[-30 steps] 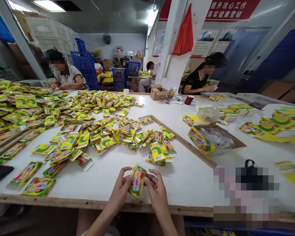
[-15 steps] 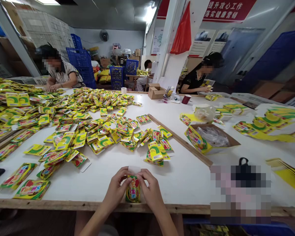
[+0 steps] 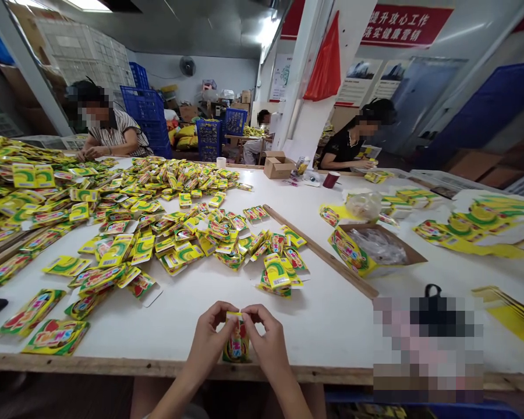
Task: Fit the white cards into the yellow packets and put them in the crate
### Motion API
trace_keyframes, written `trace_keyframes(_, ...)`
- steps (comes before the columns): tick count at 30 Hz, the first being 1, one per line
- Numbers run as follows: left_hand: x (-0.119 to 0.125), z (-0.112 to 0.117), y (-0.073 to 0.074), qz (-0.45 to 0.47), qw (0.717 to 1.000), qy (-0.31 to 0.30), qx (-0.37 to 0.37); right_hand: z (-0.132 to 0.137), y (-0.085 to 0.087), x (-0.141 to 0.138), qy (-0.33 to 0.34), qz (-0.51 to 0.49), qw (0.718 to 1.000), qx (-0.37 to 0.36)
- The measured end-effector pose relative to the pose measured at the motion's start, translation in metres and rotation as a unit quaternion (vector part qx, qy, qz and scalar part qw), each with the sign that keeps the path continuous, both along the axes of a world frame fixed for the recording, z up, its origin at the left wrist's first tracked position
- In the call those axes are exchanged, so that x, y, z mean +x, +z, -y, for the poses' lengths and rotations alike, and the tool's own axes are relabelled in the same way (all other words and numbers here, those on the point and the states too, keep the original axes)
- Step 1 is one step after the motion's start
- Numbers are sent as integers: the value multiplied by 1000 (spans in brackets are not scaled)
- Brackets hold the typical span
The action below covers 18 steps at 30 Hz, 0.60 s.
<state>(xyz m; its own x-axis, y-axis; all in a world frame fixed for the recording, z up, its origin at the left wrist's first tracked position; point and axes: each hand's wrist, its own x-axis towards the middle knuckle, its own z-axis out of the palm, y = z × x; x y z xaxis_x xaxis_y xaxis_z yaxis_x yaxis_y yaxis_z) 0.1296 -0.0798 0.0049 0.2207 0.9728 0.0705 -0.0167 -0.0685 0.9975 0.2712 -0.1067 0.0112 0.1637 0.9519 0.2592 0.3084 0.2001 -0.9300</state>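
A small yellow and green printed packet (image 3: 236,344) stands upright at the table's near edge, held between both my hands. My left hand (image 3: 210,341) pinches its top left corner. My right hand (image 3: 266,343) pinches the top right corner, fingertips almost meeting over the folded top. A loose heap of the same yellow packets (image 3: 227,238) lies just beyond my hands on the white table (image 3: 187,302).
A much larger spread of packets (image 3: 48,198) covers the left half. A wooden strip (image 3: 323,251) runs diagonally at the right, beside an open cardboard box (image 3: 379,247) with plastic bags. Three other people sit at the far side. A brown carton (image 3: 278,166) and red cup (image 3: 330,178) stand far back.
The packet came down from a tilted hold to upright at the table edge. Its white top flap, visible half a second ago, is now folded down under my fingertips.
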Motion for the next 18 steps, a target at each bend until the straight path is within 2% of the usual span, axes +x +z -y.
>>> trace_keyframes(3, 4, -4, 0, 6, 1000, 12, -10, -3, 2, 0, -11, 6, 1000, -11)
trace_keyframes(7, -1, -2, -6, 0, 1000, -7, 2, 2, 0, 3, 13, -3, 1000, -15)
trace_keyframes(15, -9, 13, -16, -50, 988, -25, 141, 9, -12, -6, 25, -37, 999, -7)
trace_keyframes(18, -26, 7, -19, -118, 973, -48, 194, 17, -9, 15, -20, -3, 1000, 10)
